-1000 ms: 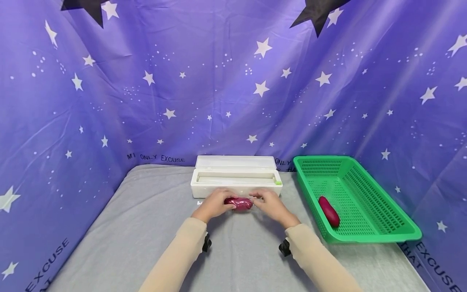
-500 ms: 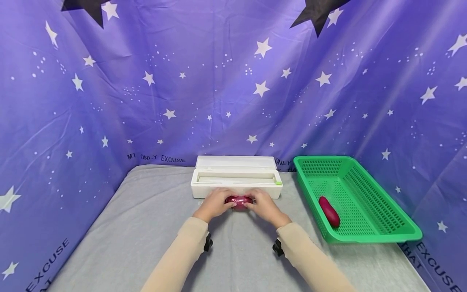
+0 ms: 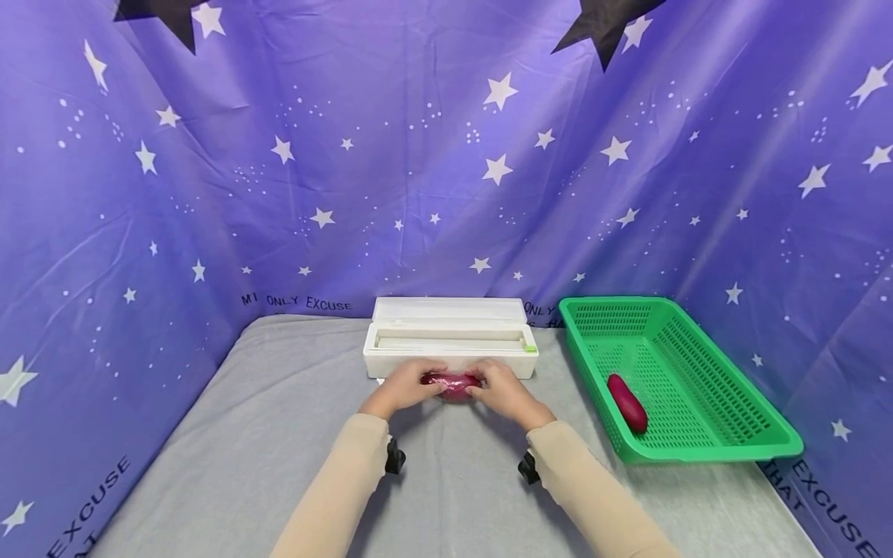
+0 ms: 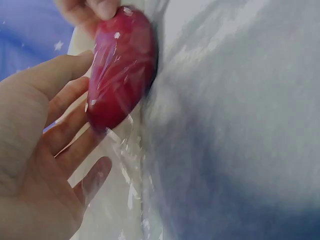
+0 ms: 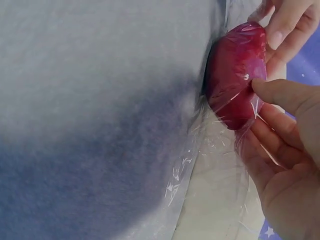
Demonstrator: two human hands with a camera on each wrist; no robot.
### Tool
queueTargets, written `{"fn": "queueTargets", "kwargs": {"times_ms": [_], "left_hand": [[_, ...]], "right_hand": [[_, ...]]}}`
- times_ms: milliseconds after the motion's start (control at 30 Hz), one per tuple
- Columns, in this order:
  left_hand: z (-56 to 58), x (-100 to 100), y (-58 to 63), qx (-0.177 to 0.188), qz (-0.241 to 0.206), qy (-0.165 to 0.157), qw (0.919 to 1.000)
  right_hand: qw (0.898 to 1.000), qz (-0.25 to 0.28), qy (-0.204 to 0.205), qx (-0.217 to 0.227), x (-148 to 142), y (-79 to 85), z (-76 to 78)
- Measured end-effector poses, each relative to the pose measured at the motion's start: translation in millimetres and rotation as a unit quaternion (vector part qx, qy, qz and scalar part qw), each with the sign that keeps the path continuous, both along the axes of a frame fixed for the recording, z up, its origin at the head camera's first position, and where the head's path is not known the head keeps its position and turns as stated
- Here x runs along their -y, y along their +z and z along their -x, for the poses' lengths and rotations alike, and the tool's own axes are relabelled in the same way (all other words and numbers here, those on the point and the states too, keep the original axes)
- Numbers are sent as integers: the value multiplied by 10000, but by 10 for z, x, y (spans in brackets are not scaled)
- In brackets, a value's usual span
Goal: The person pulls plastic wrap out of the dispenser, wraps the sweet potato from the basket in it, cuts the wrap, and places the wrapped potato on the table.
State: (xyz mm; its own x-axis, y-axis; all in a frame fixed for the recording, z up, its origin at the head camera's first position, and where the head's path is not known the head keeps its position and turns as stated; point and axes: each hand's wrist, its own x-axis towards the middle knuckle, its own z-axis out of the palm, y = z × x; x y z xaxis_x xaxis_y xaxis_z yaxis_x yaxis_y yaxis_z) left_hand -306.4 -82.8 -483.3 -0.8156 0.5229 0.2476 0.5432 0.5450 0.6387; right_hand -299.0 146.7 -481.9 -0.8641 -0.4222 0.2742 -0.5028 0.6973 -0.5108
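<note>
An oblong purple-red vegetable (image 3: 455, 385), wrapped in clear cling film, sits against the front of a white cling film dispenser (image 3: 391, 364). Its kind is hard to tell. My right hand (image 3: 504, 393) pinches its right end; in the right wrist view the thumb (image 5: 272, 92) presses on the skin with fingers behind. At the other end is my left hand (image 3: 401, 387), thumb tip at the vegetable's edge and fingers loosely spread behind, as the left wrist view shows. Loose film (image 4: 127, 170) trails from the wrapped vegetable (image 4: 122, 65) over the dispenser's side.
To the right stands a green perforated basket (image 3: 784, 438) with a second purple-red vegetable (image 3: 627, 404) in it. The dispenser's lid (image 3: 449, 309) is raised, with a green slider (image 3: 530, 349) at its right. Grey cloth (image 3: 279, 434) covers the table; a starry purple curtain (image 3: 391, 178) surrounds it.
My right hand has moved left onto the vegetable's right end and taken hold. Since half a second ago my left hand has slid slightly left, baring more of the left end.
</note>
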Motion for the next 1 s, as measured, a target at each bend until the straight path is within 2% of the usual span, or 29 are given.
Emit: {"fn": "queueTargets", "kwargs": {"times_ms": [100,200,300,400,467,600,667,733,833,1000], "left_hand": [[-1,84,16,333,-122,217,9991],[-9,179,24,460,-124,483,9977],[-10,278,52,413,-210,764,9960],[6,373,109,189,-646,1185,9907],[27,431,149,-119,-1052,1602,9814],[78,528,176,-633,-1586,2655,9489],[101,566,167,-593,-1639,3035,9368],[113,591,155,-400,-1653,3243,9305],[126,621,109,-67,-1501,3323,9311],[130,649,12,442,-1295,3159,9389]], "right_hand": [[10000,-23,-2,14,-4,12,-7],[10000,-67,6,20,-7,19,-13],[9999,-98,51,13,-7,24,-15],[9999,-104,98,14,-6,29,-15],[9999,-121,110,29,-4,32,-15],[9998,-146,120,10,0,32,-14],[9998,-153,123,-22,2,30,-15],[9998,-156,130,-26,3,31,-18],[9997,-189,145,-61,6,35,-24],[9996,-206,171,-65,7,57,-41]]}}
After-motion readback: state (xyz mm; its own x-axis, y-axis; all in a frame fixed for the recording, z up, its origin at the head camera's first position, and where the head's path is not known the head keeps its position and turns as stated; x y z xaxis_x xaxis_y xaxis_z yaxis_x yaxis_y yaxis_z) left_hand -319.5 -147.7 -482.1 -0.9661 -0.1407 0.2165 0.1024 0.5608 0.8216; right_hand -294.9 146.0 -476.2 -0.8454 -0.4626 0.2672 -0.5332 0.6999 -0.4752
